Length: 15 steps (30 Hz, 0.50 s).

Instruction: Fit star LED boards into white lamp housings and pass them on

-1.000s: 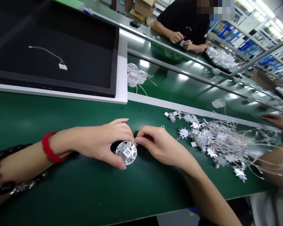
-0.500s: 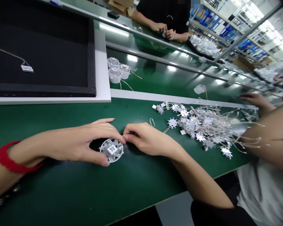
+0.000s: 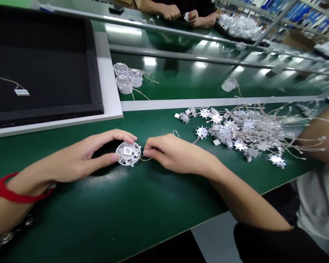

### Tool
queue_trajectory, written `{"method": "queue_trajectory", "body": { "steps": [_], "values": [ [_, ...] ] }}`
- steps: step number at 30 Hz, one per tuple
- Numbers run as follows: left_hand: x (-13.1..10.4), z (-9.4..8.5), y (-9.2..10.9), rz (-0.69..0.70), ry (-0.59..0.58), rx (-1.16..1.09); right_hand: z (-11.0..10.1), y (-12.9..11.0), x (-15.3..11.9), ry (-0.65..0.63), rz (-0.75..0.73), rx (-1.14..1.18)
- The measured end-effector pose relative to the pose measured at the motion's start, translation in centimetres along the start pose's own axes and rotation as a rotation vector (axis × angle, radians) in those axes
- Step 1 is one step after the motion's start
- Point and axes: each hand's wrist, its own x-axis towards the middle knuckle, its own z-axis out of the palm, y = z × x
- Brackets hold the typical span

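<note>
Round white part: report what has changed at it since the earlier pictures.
The right hand has drawn slightly rightward from the part, exposing a thin wire between them. The left hand's fingers have shifted from its right side to its far edge. The star-shaped parts lie as before.

1. Round housing (image 3: 121, 158): white rim, silvery-grey spokes, white central square with dark marks.
2. Cable (image 3: 146, 159): pale yellow.
3. Table (image 3: 153, 208): deep green.
4. Wristband (image 3: 16, 196): solid red.
5. Star-shaped plates (image 3: 201, 132): silvery white.
6. Tray (image 3: 44, 65): black, white-bordered.
</note>
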Motion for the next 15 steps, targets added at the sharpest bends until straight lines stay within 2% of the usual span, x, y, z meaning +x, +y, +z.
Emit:
{"method": "queue_trajectory", "body": {
  "steps": [6, 11, 15],
  "values": [
    [0.5, 1.5, -0.3, 0.006, 0.057, 0.095, 0.0, -0.2, -0.3, 0.065, -0.151, -0.069],
    [0.4, 1.9, 0.2, -0.076, 0.186, 0.011, 0.2, -0.4, -0.2, 0.141, -0.157, -0.162],
    [0.3, 1.8, 0.6, -0.089, 0.233, -0.108, 0.3, -0.7, -0.2, 0.206, -0.208, -0.267]
  ]
}}
